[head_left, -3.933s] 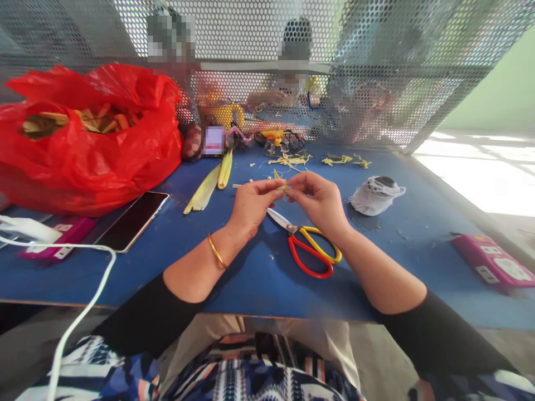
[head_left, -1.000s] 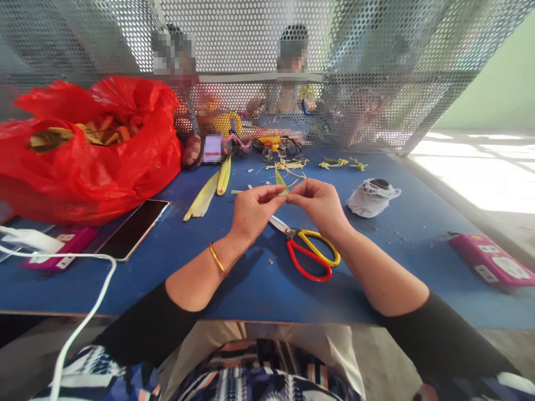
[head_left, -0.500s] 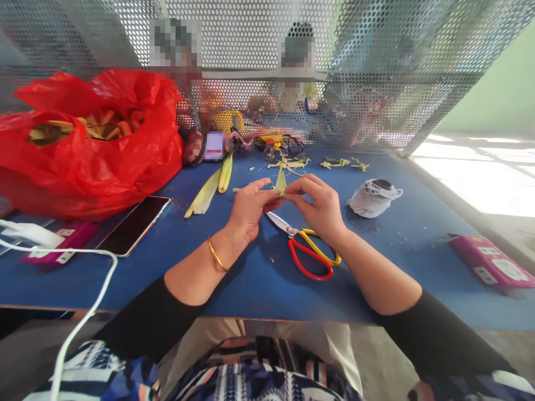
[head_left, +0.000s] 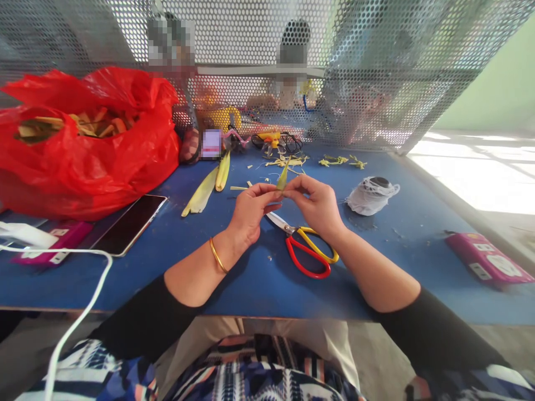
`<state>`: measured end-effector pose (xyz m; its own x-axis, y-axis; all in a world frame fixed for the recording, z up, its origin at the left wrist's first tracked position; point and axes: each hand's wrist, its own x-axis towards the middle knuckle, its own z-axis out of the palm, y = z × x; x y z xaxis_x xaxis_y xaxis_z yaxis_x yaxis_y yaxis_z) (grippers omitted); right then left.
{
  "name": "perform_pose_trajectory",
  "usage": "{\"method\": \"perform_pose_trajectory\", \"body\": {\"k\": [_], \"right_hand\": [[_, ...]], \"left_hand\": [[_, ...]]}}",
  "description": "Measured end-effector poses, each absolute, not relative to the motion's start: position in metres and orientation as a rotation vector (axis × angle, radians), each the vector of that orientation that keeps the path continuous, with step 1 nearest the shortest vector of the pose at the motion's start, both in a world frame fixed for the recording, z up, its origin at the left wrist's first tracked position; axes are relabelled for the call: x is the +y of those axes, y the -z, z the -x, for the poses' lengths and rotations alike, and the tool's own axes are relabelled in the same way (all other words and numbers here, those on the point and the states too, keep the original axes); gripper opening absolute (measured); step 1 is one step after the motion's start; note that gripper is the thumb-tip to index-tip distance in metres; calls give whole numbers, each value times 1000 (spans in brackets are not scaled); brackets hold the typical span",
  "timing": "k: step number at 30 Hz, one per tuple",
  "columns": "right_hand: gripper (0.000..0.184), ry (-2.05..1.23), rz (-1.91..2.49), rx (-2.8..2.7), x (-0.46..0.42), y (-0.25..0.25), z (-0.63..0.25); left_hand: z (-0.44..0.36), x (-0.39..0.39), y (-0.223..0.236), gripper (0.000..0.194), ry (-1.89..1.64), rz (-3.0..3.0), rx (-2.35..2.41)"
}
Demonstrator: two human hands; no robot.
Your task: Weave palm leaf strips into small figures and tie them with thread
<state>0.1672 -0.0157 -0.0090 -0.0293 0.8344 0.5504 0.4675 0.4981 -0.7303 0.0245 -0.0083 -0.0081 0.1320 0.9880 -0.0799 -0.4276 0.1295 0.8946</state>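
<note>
A small pale-green piece of corn husk [head_left: 283, 177] stands up between my fingertips, its pointed end away from me. My left hand [head_left: 251, 210], with a gold bangle at the wrist, pinches its base from the left. From the right, my right hand [head_left: 316, 201] pinches the same base with thumb and forefinger. Below the hands lie scissors [head_left: 309, 252] with one red and one yellow handle, blades partly under my left hand. Larger husk pieces [head_left: 204, 189] rest to the left. Husk scraps [head_left: 292, 160] and small knotted husk pieces [head_left: 334, 161] lie beyond.
A red plastic bag [head_left: 137, 161] of husks fills the left, beside a phone [head_left: 130, 225] and a white cable [head_left: 102, 278]. A spool in white netting [head_left: 370, 197] and a magenta pack [head_left: 487, 256] sit right. A perforated metal screen [head_left: 251, 44] borders the back, people behind it.
The husk piece has turned between my fingers, showing narrower and more upright than before. Both hands stay pinched together in nearly the same place. The whole view has shifted slightly.
</note>
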Motion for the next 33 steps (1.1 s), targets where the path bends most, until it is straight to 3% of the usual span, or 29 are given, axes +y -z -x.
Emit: {"method": "perform_pose_trajectory", "body": {"k": [15,25,33], "right_hand": [[7,-539,1097,-1551,-15,8,-165],[13,-280,1029,-1768,-13,10,-170],[12,-332,1033,-1733,-13,11,-169]], "left_hand": [[-28,-8,14,12,-1320,-1119,940],[-24,-5,6,15,-1196,-864,966],[-24,-5,5,11,-1167,-796,905]]}}
